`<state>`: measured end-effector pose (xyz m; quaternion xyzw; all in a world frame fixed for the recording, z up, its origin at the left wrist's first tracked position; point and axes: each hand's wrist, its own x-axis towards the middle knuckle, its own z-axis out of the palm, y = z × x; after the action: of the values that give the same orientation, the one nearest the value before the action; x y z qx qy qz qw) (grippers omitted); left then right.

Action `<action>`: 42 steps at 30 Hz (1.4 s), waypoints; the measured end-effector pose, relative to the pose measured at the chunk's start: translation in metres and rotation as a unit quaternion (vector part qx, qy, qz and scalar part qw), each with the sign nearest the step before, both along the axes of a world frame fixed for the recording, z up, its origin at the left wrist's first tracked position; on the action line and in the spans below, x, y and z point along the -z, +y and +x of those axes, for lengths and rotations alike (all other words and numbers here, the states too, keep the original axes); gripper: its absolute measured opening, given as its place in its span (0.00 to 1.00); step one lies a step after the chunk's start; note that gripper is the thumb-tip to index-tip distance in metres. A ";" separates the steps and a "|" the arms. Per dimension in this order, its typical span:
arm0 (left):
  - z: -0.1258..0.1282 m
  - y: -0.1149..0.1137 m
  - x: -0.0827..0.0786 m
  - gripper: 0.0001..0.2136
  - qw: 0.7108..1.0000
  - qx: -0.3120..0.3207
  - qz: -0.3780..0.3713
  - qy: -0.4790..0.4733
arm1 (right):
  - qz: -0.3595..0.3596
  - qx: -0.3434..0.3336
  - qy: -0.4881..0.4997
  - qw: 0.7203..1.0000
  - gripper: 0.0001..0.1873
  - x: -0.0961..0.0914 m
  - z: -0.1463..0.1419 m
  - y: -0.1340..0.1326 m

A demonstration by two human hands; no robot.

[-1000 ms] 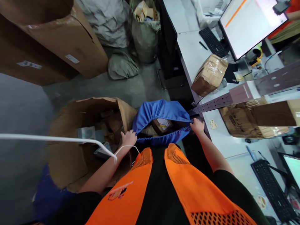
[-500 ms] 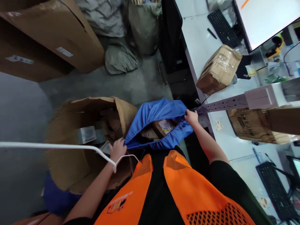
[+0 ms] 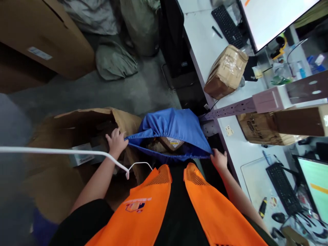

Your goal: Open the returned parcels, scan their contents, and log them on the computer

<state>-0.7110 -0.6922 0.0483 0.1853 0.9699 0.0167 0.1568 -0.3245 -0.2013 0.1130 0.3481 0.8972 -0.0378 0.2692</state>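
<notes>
Blue bag point(image 3: 174, 124) sits between the cardboard box point(image 3: 128, 124) and the desk point(image 3: 200, 37), mouth stretched long side to side, with the left hand point(image 3: 117, 142) pinching the box-side corner and the right hand point(image 3: 219, 160) the desk-side one, so neither grip's really nearer.

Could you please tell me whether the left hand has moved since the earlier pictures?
Yes: judged against the open carton, the left hand has moved leftward in the view, from near the right-hand flap to further over the opening.
</notes>
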 end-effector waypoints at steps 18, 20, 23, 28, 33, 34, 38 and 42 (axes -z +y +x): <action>0.032 -0.086 -0.004 0.20 0.986 -0.163 -0.025 0.006 | 0.070 0.003 -0.036 0.997 0.24 0.019 -0.061 0.121; 0.002 -0.077 0.005 0.22 0.986 -0.167 -0.004 0.009 | 0.077 -0.011 -0.023 0.997 0.23 0.009 -0.033 0.110; -0.022 -0.059 0.007 0.24 0.987 -0.160 0.027 0.020 | 0.065 0.024 -0.030 0.997 0.23 0.002 -0.005 0.106; 0.039 -0.058 -0.018 0.21 0.991 -0.119 0.031 0.048 | 0.027 0.135 -0.063 0.988 0.25 0.016 -0.020 0.138; 0.081 -0.092 -0.021 0.22 0.974 -0.226 -0.001 0.033 | 0.006 0.161 -0.034 0.986 0.27 0.042 -0.072 0.137; 0.072 -0.096 -0.017 0.24 0.963 -0.269 -0.006 0.012 | 0.001 0.162 -0.019 0.987 0.26 0.045 -0.080 0.130; 0.024 -0.077 -0.004 0.34 0.936 -0.351 -0.017 -0.033 | -0.015 0.163 0.070 0.984 0.26 0.036 -0.102 0.097; 0.035 0.016 0.011 0.23 0.977 -0.176 0.121 -0.022 | -0.044 0.152 0.187 0.969 0.27 0.015 -0.122 0.072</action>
<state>-0.6762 -0.6757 0.0373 0.0291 0.9744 0.1656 0.1491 -0.4463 -0.1294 0.0975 0.4549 0.8656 -0.1823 0.1025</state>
